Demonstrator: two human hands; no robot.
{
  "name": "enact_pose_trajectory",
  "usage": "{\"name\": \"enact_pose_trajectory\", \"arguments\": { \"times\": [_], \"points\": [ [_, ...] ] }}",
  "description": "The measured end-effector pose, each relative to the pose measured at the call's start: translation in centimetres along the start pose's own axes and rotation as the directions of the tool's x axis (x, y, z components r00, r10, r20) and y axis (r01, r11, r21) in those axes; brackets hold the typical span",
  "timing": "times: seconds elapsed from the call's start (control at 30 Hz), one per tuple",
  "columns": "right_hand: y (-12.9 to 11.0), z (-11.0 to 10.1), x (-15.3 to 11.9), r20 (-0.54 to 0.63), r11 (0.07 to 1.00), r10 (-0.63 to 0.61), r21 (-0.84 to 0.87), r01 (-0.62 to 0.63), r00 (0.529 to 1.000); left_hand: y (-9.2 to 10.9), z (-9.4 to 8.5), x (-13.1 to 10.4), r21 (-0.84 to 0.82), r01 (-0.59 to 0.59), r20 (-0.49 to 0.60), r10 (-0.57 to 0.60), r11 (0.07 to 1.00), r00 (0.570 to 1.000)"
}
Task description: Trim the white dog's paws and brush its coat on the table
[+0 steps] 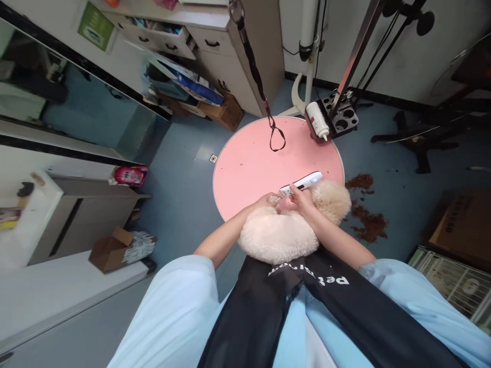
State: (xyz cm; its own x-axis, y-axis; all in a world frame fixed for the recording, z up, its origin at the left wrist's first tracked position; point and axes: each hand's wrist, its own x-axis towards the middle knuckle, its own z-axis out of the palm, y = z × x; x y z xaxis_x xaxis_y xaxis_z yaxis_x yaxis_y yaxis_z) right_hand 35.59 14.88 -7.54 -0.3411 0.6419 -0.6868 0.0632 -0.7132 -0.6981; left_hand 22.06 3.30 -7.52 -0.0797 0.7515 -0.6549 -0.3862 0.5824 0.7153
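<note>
A cream, curly-coated dog [280, 237] lies against the front of my black apron, at the near edge of the round pink table [245, 163]. My right hand [302, 198] is closed around a white pet clipper [307, 181], which has a small blue light at its far right end. The clipper's left end is close to my left hand [264, 201]. The fingers of that hand are closed on a pale, fluffy paw [273, 199]. Pink, closely trimmed skin shows between my hands. The dog's fluffy head end or rump, at the right, cannot be told apart.
A black loop strap [276, 138] hangs over the table. A white squeeze bottle [318, 120] sits in a black holder [343, 118] at the table's back right. Brown hair clippings [368, 224] lie on the blue floor. A cardboard box [111, 249] stands at the left.
</note>
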Motion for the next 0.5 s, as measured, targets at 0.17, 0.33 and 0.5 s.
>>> {"name": "enact_pose_trajectory", "arguments": {
  "times": [0.17, 0.33, 0.5],
  "points": [
    [-0.4, -0.3, -0.4, 0.023, 1.0, 0.008, -0.018, -0.008, 1.0, -0.5, 1.1, -1.0, -0.038, -0.05, -0.106, 0.046, 0.998, 0.993],
    [-0.6, -0.2, -0.6, 0.05, 1.0, 0.01, -0.017, -0.009, 0.999, -0.3, 2.3, -0.9, -0.062, -0.073, -0.321, 0.049, 0.995, 0.946],
    [-0.6, -0.5, -0.7, 0.073, 1.0, -0.016, -0.002, 0.016, 0.997, 0.8, 2.9, -1.2, -0.04, -0.058, -0.349, 0.04, 0.998, 0.936]
  ]
}}
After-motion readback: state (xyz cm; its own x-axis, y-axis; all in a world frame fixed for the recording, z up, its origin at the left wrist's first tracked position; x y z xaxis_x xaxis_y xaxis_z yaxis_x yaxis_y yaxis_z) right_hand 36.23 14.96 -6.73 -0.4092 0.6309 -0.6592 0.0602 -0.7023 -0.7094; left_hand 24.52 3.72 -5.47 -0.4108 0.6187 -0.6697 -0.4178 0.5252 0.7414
